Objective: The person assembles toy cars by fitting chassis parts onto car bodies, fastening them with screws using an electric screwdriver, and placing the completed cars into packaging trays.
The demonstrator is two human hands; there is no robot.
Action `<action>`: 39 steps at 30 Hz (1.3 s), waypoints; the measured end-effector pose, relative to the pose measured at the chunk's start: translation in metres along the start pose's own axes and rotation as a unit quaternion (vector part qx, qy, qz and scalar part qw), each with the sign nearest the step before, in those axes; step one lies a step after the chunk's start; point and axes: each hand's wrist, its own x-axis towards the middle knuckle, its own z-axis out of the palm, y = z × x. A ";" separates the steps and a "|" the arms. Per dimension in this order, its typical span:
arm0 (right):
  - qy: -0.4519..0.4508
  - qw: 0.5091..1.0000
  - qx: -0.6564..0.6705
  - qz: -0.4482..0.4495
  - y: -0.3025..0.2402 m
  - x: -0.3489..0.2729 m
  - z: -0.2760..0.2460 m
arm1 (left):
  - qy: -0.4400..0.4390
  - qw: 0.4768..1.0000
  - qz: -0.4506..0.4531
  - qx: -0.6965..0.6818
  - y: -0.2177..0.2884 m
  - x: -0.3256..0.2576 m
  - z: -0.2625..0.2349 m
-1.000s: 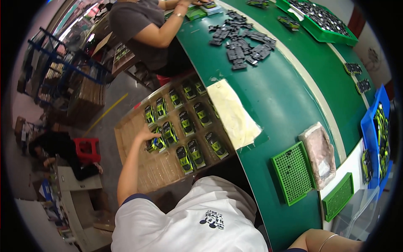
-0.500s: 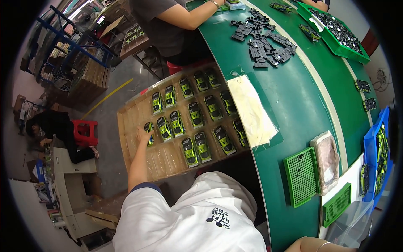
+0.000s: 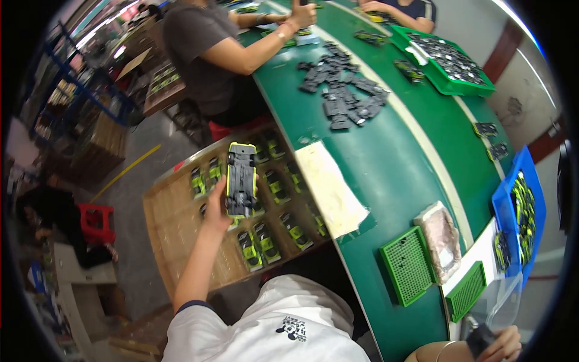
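Observation:
My left hand [image 3: 216, 208] holds a green-and-black toy car [image 3: 242, 181] raised over the tray, its dark underside with the wheels turned up to me. Below it, the brown moulded tray [image 3: 172, 238] carries several more such cars in its hollows, some hidden behind the held car. At the lower right, my right hand [image 3: 505, 345] is closed around a black handheld tool [image 3: 480, 339] with a metal-looking tip, partly cut by the fingers. Just beyond that tool stand a clear plastic box [image 3: 505, 301] and a green perforated tray [image 3: 467, 291].
Black car chassis parts [image 3: 344, 90] lie heaped on the green bench [image 3: 392, 187]. A blue bin [image 3: 503, 199] holds green car bodies; a green bin [image 3: 449, 87] holds small parts. A co-worker [image 3: 205, 54] sits ahead. A second perforated tray [image 3: 408, 265] lies nearer.
My left hand has lifted a car off the tray, moved right and turned its underside up. My right hand has come into view with the black tool. The whole view has shifted.

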 end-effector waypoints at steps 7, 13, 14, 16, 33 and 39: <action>-0.200 0.936 0.281 0.075 0.064 -0.006 0.062 | -0.182 0.936 -0.130 -0.273 -0.066 0.008 0.114; -0.150 0.934 0.268 0.181 0.102 -0.065 0.080 | -0.250 0.913 -0.205 -0.250 -0.092 -0.006 0.148; -0.144 0.940 0.249 0.183 0.106 -0.065 0.082 | -0.270 0.917 -0.198 -0.218 -0.098 -0.007 0.152; -0.227 0.921 0.234 0.213 0.106 -0.074 0.069 | -0.276 0.923 -0.211 -0.168 -0.101 -0.013 0.164; 0.119 0.878 0.181 0.426 0.131 -0.077 0.016 | -0.342 0.789 -0.482 -0.165 -0.107 -0.033 0.194; 0.129 0.867 0.211 0.433 0.128 -0.079 0.020 | -0.374 0.775 -0.468 -0.200 -0.115 -0.036 0.194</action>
